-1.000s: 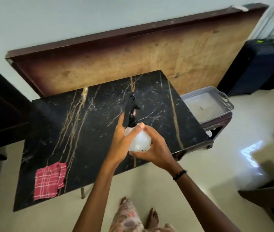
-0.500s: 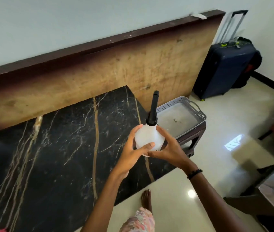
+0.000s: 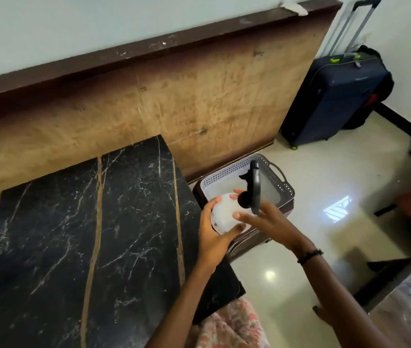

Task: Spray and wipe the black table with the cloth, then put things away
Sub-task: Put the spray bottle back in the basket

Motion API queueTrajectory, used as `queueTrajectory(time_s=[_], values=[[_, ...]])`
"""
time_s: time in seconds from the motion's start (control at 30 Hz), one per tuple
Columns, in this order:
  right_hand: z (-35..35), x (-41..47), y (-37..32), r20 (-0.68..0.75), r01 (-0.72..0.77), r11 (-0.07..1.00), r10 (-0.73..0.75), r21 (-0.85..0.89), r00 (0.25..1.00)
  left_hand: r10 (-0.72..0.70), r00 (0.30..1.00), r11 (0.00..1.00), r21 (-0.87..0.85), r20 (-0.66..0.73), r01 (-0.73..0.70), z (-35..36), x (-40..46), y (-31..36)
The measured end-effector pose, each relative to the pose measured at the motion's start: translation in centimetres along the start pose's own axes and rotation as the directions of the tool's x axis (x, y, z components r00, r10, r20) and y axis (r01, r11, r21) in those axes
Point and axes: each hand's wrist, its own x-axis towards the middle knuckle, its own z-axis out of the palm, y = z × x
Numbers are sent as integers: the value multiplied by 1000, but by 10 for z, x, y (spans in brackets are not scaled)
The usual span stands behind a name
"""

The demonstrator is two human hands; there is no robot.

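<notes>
A white spray bottle (image 3: 225, 217) with a black trigger head hangs over the near edge of a grey perforated basket (image 3: 284, 189). My left hand (image 3: 214, 234) grips the bottle's round body from below and the left. My right hand (image 3: 267, 219) lies against the bottle's right side near the black head, its fingers fairly straight. The black marble table (image 3: 86, 234) with gold and white veins fills the left and centre. The cloth is out of view.
The basket sits on a low brown stool (image 3: 257, 241) just right of the table. A wooden board (image 3: 149, 104) leans on the wall behind. A dark blue suitcase (image 3: 335, 99) stands at the back right. Glossy floor lies to the right.
Both hands carried the bottle right, from above the table to over the basket, and tilted it. The camera turned right, so the red checked cloth left the view.
</notes>
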Motion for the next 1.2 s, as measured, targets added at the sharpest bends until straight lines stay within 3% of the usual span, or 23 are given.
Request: queueTrajectory(time_s=[0.07,0.13,0.33,0.6,1.2], values=[[-5,17,16,-189,-12,996,-4,-83,982,-19,997,1000,-14,-78,18,21,15,-13],[-9,36,38,-245,-29,993,0,-116,969,-53,987,998,-22,-149,50,43,32,-29],[-28,96,106,-163,-11,978,-24,-208,986,-168,958,985,-11,-234,170,79,98,-83],[-16,160,188,-75,-16,976,-1,-219,997,-335,924,922,138,-182,361,83,151,-125],[-19,185,232,-14,4,977,-7,-213,1000,-415,903,823,378,-107,423,83,180,-153]])
